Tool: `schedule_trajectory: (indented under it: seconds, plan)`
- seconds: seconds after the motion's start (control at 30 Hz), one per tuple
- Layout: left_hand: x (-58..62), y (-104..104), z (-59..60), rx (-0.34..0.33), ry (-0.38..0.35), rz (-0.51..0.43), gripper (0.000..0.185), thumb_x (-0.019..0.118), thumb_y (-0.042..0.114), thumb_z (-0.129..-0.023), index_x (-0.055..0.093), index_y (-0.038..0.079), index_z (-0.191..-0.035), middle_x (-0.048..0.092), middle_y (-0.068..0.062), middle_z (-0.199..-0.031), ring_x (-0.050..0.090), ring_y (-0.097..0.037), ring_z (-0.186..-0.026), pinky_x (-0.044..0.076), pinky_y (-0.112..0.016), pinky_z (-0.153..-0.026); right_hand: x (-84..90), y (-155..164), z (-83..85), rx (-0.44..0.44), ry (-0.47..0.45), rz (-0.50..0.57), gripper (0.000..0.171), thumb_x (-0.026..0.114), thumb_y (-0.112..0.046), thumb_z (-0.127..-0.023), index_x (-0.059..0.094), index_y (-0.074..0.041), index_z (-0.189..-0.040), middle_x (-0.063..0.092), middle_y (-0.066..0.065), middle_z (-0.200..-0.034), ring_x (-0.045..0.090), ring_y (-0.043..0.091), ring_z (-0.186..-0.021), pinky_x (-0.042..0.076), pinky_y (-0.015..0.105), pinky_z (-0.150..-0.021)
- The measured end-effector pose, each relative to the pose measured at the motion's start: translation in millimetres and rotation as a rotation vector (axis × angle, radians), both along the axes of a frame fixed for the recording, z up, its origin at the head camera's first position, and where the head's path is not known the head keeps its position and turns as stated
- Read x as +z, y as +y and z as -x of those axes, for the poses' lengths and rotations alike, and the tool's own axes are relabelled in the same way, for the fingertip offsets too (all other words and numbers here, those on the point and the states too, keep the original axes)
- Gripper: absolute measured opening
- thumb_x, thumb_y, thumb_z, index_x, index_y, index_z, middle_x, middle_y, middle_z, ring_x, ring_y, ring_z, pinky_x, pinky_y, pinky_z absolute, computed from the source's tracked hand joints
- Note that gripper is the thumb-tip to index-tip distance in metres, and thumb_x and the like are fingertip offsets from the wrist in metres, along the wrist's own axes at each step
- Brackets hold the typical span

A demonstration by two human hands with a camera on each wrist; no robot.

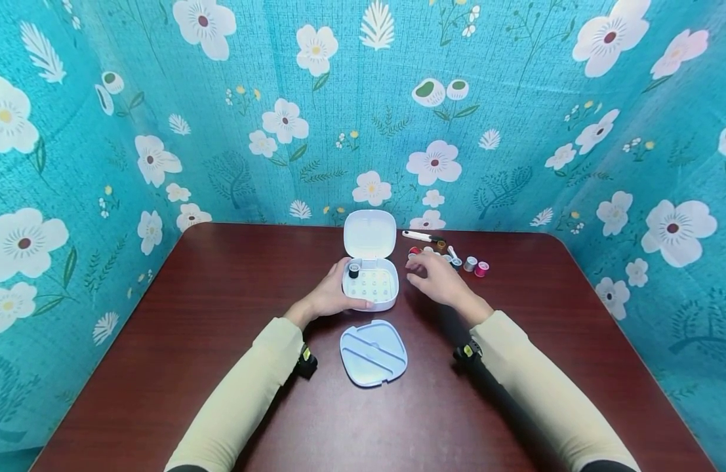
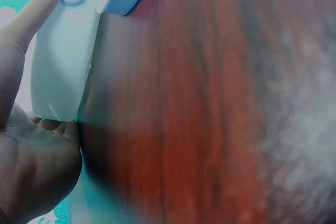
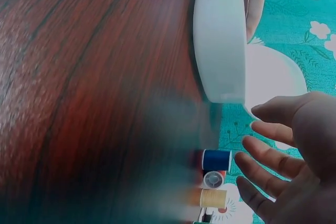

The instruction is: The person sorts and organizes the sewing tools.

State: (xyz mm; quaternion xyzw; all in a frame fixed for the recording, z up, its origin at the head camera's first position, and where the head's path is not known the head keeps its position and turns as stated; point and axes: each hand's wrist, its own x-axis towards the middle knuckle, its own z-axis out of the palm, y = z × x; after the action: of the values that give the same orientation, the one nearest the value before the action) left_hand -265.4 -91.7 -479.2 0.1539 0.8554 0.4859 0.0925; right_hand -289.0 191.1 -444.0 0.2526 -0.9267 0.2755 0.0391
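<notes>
Wide bare wood on the bench (image 1: 162,367) to left and right of the arms and along the near edge; floral curtain walls close in on three sides, tight behind the far edge.

Small white case (image 1: 370,285) near the bench middle, slightly toward the far side, lid (image 1: 370,233) hinged up and leaning away, open tray facing up. Squarish body, no clear long axis; hinge line runs left to right. One dark spool (image 1: 353,270) standing in the tray's far-left corner.

Left hand (image 1: 330,296) curled round the case's left side, thumb along the near wall, holding it steady. Right hand (image 1: 433,275) just right of the case, fingers loosely spread, gripping nothing, hovering over a cluster of thread spools (image 1: 475,265).

Loose pale-blue insert (image 1: 374,353) lying flat just near of the case, between the forearms. White-handled tool (image 1: 420,236) beyond the spools, lying left to right.
</notes>
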Motion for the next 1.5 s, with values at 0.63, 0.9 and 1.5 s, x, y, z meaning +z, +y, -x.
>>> schedule_trajectory:
  seconds: [0.63, 0.9, 1.5]
  plan:
    - [-2.3, 0.9, -1.7, 0.014, -0.011, -0.019, 0.112, 0.097, 0.039, -0.068, 0.03, 0.016, -0.154, 0.042, -0.011, -0.144, 0.045, -0.025, -0.125, 0.035, -0.044, -0.11, -11.1, 12.4, 8.1, -0.2, -0.064, 0.031, 0.035, 0.075, -0.013, -0.09, 0.066, -0.002, -0.122, 0.068, 0.017, -0.113, 0.065, 0.033, -0.104, 0.053, 0.051, -0.093]
    - [-1.3, 0.7, -2.2, 0.007, -0.006, -0.027, 0.111, 0.097, 0.039, -0.067, 0.031, 0.014, -0.154, 0.043, -0.012, -0.144, 0.045, -0.027, -0.125, 0.035, -0.045, -0.11, -14.8, 10.4, 12.9, -0.219, -0.082, 0.056, 0.039, 0.074, -0.012, -0.091, 0.063, 0.001, -0.126, 0.067, 0.021, -0.118, 0.064, 0.037, -0.109, 0.05, 0.054, -0.097]
    - [-2.4, 0.5, -0.4, 0.007, 0.0, -0.018, 0.113, 0.097, 0.04, -0.066, 0.03, 0.016, -0.154, 0.043, -0.01, -0.143, 0.046, -0.025, -0.124, 0.036, -0.044, -0.11, -20.8, 1.8, 22.3, -0.211, -0.109, 0.115, 0.048, 0.074, -0.011, -0.092, 0.058, 0.005, -0.134, 0.064, 0.023, -0.124, 0.064, 0.037, -0.111, 0.048, 0.053, -0.1]
